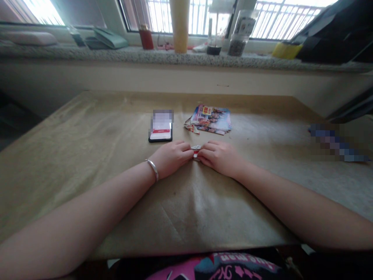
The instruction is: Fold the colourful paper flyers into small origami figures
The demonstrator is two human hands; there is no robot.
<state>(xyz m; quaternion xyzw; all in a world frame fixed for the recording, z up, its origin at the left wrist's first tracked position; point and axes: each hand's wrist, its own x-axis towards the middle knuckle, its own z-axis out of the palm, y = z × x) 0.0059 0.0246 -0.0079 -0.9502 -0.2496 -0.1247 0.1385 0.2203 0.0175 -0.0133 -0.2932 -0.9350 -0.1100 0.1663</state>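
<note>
Between my two hands, low over the table, is a small folded piece of paper (196, 153), whitish with a red patch. My left hand (171, 156), with a silver bangle at the wrist, pinches its left end. On the other end the fingers of my right hand (220, 157) are closed. Most of the paper is hidden under my fingers. Just beyond lies a stack of colourful printed flyers (214, 118), with a folded strip of printed paper (192, 127) at its left corner. A phone (161, 130) with a lit screen lies beyond my left hand.
A tan cloth covers the table (87, 155). At the right edge lies a blurred bluish item (335, 142). Along the granite windowsill (116, 54) stand a red container (145, 37), a tall yellow cylinder (180, 27), clear containers (239, 35) and a dark bag (335, 35).
</note>
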